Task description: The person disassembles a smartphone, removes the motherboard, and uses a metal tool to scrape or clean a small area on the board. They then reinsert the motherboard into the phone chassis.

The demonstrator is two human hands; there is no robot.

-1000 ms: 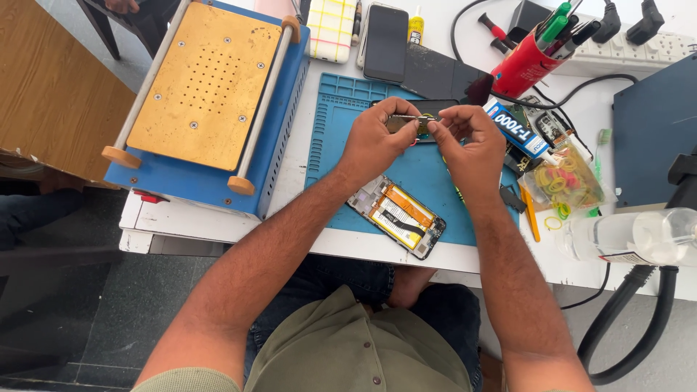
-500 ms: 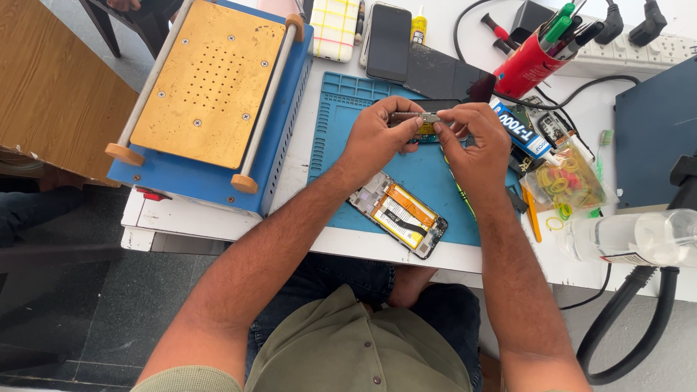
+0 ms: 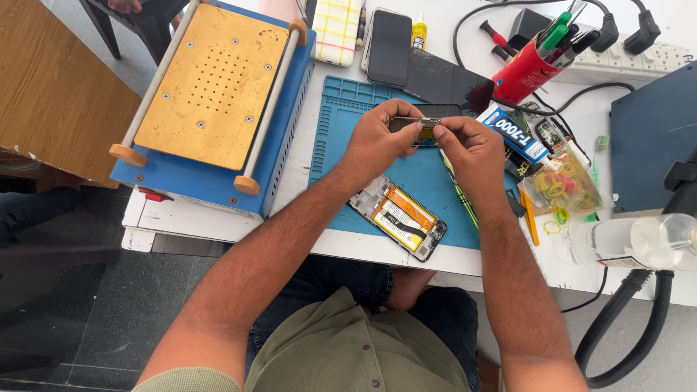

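White table (image 3: 218,221) sitting under bright, even light — its edge is running across the view. Dark grey tiled floor (image 3: 65,319) showing below. Brown wooden furniture (image 3: 51,94) standing at left — dark chair legs (image 3: 109,29) showing behind it.

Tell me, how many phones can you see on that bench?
2: an opened phone lies on the blue mat below the hands; a dark phone lies face-up past the mat's far edge. Others may be hidden.

Bright, even daylight fills the sharp head view, whitening the table (image 3: 319,152) almost to glare at the top right, with only soft short shadows under the hands, a dim floor (image 3: 65,319) at lower left, and slight wide-angle bending at the edges.
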